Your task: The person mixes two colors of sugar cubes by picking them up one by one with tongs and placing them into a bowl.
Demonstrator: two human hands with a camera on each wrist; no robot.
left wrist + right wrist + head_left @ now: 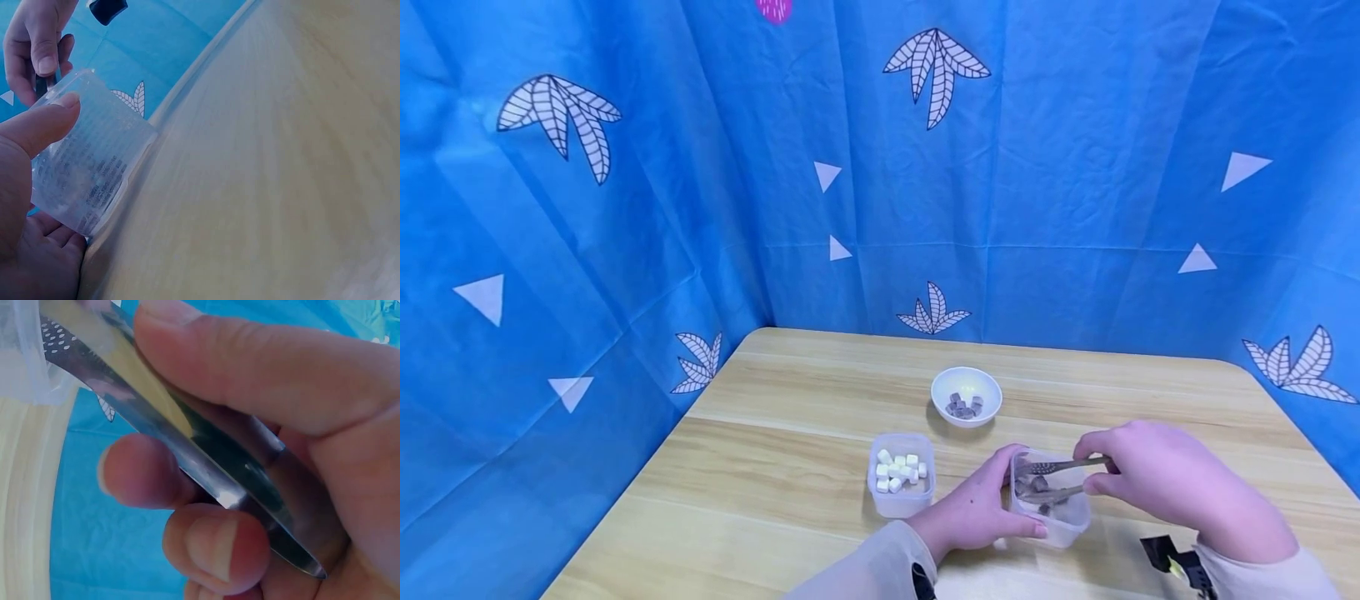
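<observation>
Left hand (973,508): thumb and fingers clamp clear tub (1060,535), lower right
Right hand (1183,483): fingers curled round metal tongs (215,478), tips in clear tub
White cubes (897,472): second tub (901,505), lower centre
White bowl (966,422): just right of centre, grey cubes (962,408) inside

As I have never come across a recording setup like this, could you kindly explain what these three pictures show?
There is no robot here, just a person's two bare hands. The widest picture comes from a camera on the head, looking forward and down; the other two come from cameras on each wrist.

On the wooden table stand a tub of white cubes and, farther back, a white bowl with greyish-purple cubes. The left hand grips a second clear container. The right hand holds metal tongs, their tips inside that container among dark pieces; whether they pinch one is unclear. A blue patterned cloth hangs behind.
</observation>
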